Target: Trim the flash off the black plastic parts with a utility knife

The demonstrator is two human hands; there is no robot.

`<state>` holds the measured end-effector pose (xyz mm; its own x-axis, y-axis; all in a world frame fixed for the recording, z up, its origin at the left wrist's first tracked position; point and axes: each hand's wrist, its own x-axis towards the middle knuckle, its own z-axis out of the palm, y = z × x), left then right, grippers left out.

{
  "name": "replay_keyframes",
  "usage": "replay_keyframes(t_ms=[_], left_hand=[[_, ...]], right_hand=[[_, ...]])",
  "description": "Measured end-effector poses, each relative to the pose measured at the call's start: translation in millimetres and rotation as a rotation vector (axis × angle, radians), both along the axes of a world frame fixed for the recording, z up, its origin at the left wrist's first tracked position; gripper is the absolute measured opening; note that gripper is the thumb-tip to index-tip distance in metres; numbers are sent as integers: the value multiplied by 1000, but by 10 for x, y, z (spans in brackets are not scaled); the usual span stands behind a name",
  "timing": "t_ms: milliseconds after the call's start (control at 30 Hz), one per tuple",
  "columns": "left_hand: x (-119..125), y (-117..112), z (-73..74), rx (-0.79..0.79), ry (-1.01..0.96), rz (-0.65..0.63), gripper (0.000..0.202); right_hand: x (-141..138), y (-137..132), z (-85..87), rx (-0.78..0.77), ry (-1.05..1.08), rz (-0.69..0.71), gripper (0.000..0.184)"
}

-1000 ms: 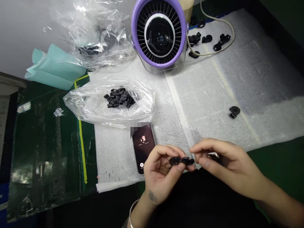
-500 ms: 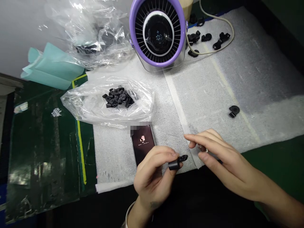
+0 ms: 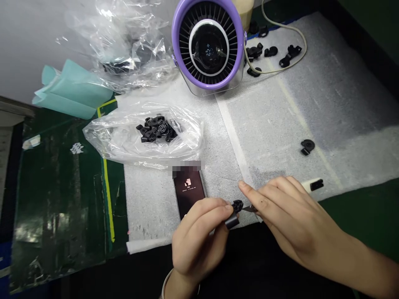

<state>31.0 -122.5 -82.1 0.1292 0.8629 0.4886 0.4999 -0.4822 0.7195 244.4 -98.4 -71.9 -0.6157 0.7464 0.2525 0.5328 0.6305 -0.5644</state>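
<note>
My left hand (image 3: 201, 232) pinches a small black plastic part (image 3: 232, 220) between thumb and fingers, near the table's front edge. My right hand (image 3: 289, 220) is closed around a utility knife (image 3: 307, 185); its pale handle with a black end sticks out behind the knuckles. The pointed blade (image 3: 247, 209) shows beyond my fingers and lies at, or very near, the part's edge; whether it touches, I cannot tell. Most of the knife's body is hidden by my right hand. A similar black part (image 3: 308, 147) lies alone on the white foam sheet (image 3: 264, 124).
A clear plastic bag (image 3: 109, 137) holds several black parts (image 3: 158, 128). Below it lies a phone (image 3: 188, 191), partly behind my left hand. A purple fan (image 3: 208, 45) with a white cable (image 3: 304, 41) stands at the back, more black parts (image 3: 271, 51) beside it. Turquoise sheets (image 3: 71, 91) lie left.
My right hand has moved left and turned, bringing the blade to the part; the knife's handle has come into sight. The part is tilted differently in my left hand.
</note>
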Motion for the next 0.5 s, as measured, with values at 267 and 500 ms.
replay_keyframes(t_ms=[267,500], left_hand=[[21,43,48,19,96,0,21],[-12,34,93,-22,33,-110,19]], right_hand=[[11,9,1,-9,-40,11,65],[27,89,-79,-30,-148,-55,54]])
